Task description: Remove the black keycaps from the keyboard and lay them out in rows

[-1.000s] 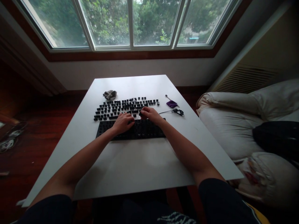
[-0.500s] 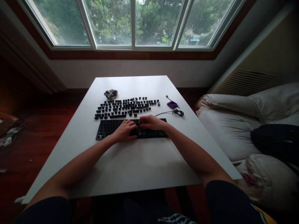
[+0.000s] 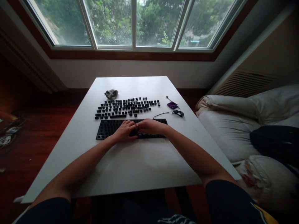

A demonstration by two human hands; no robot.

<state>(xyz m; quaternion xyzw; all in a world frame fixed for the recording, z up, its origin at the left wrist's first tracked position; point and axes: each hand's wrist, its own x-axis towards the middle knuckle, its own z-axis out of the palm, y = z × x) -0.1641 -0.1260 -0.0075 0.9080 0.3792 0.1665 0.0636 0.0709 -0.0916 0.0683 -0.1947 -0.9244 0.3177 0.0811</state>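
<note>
A black keyboard (image 3: 107,129) lies across the white table (image 3: 149,168), many of its keycaps off. My left hand (image 3: 125,130) rests over its middle, fingers bent on top and thumb near the front edge, holding it. Just to the right, my right hand (image 3: 149,126) is closed in a pinch above the keys, its fingertips close to my left fingers. Something small and shiny shows at those fingertips, too small to name. Behind the keyboard, loose black keycaps (image 3: 120,109) stand in rows, with a long spacebar (image 3: 118,116) in front.
A crumpled grey cloth (image 3: 111,94) lies behind the keycaps. Toward the right are a purple pouch (image 3: 172,105), a small brush-like stick (image 3: 168,97) and a coiled black cable (image 3: 178,113). A pale sofa (image 3: 217,130) stands beyond the table's right edge.
My right hand has moved slightly left and down, bringing its fingertips closer to my left hand. My left hand stays in nearly the same place on the keyboard.
</note>
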